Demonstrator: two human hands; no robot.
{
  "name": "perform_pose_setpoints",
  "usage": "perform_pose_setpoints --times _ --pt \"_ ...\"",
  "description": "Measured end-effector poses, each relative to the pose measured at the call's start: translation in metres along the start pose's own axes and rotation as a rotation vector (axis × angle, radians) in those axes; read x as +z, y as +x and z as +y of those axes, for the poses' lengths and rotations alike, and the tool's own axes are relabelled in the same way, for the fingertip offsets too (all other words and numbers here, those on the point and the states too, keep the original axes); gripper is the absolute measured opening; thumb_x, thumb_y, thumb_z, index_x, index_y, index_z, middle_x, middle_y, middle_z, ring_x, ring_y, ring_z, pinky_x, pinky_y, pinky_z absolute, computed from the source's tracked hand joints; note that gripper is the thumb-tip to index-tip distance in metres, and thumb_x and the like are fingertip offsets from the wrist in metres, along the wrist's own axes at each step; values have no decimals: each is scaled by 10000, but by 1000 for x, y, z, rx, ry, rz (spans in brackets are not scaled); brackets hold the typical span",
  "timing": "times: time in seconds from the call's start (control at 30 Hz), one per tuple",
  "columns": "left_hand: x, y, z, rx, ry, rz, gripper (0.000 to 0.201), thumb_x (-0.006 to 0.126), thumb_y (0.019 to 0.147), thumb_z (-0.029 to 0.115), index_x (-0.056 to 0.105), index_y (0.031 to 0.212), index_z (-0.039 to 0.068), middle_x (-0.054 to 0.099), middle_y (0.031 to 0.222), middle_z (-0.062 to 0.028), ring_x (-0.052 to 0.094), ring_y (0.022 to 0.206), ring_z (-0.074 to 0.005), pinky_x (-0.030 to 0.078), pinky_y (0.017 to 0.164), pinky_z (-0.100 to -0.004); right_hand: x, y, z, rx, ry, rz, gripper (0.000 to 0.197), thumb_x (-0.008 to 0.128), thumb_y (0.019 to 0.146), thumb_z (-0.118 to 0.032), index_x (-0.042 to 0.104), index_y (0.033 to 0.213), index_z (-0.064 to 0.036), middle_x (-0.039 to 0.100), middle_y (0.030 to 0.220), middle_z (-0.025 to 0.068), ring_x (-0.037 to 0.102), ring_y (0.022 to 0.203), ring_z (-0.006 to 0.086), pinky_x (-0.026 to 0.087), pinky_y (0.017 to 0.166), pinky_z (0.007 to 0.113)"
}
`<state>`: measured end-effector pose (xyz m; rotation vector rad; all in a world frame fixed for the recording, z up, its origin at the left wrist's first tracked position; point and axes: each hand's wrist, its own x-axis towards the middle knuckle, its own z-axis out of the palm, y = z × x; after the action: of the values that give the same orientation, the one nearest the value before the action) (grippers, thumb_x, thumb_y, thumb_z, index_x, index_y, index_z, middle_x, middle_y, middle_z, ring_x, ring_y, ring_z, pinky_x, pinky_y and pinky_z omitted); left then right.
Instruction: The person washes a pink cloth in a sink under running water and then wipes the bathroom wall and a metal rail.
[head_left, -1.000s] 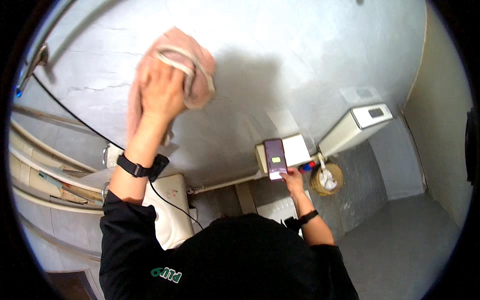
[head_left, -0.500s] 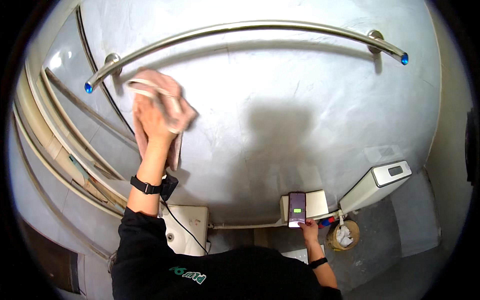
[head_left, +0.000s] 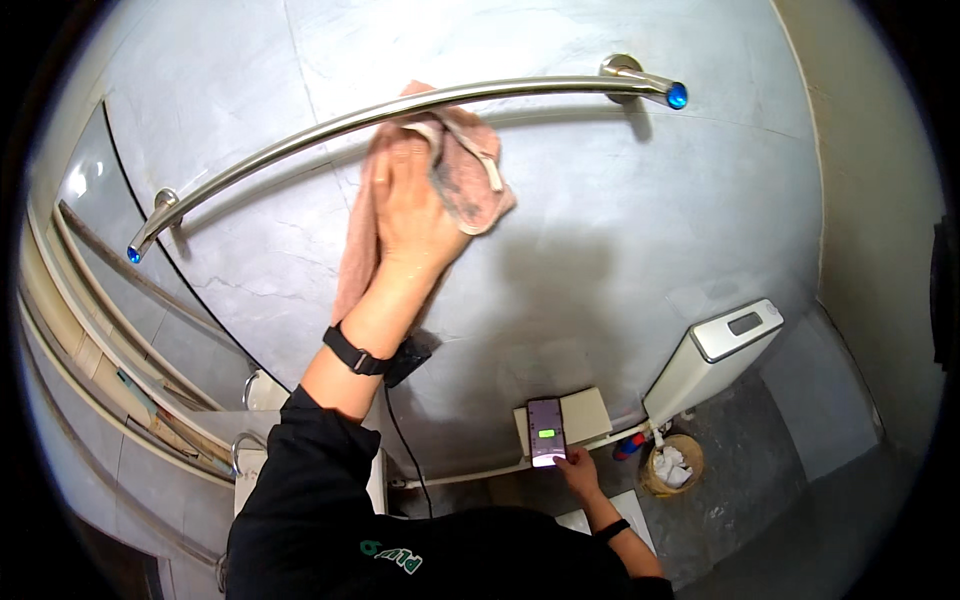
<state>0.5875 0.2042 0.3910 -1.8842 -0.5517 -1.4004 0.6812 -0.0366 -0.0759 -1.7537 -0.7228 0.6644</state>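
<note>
A pink cloth (head_left: 470,180) with a pale edge and dark smudges is bunched in my left hand (head_left: 412,205). I press it against the grey wall (head_left: 620,210), just under a curved metal towel bar (head_left: 500,90); part of the cloth shows above the bar. The fingertips are partly hidden in its folds. Low on the right, my right hand (head_left: 577,468) grips a phone (head_left: 546,432) by its lower end, its lit screen facing up. A black strap (head_left: 350,352) with a small box and a cable circles my left wrist.
A mirror (head_left: 150,230) and pale shelf edges line the left wall. Below are a white basin (head_left: 248,480), a beige box (head_left: 588,412) behind the phone, a tall narrow white bin (head_left: 700,360), a bucket (head_left: 690,448) with crumpled paper and a red-blue bottle (head_left: 628,446).
My left hand has slid the cloth rightward along the wall, from the bar's left end to beneath its middle. The view has shifted and tilted. My right hand still holds the phone.
</note>
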Motion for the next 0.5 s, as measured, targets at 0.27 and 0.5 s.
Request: perform_pose_setpoints --times 0.27,0.5 --pt "63 -16 93 282 -204 -104 477 395 836 193 394 1240 -59 319 1354 -193 243 1302 -272 174 1058 -398 -72 -66 -6 289 525 86 99 590 807 -95 521 839 -33 568 710 48 556 637 136 459 576 248" --pt "29 -14 105 536 92 -61 399 427 848 187 425 1208 16 428 1279 -112 316 1262 -192 260 1015 -327 -104 -92 25 439 527 162 71 534 809 -56 532 869 -18 575 717 55 566 650 155 483 605 270"
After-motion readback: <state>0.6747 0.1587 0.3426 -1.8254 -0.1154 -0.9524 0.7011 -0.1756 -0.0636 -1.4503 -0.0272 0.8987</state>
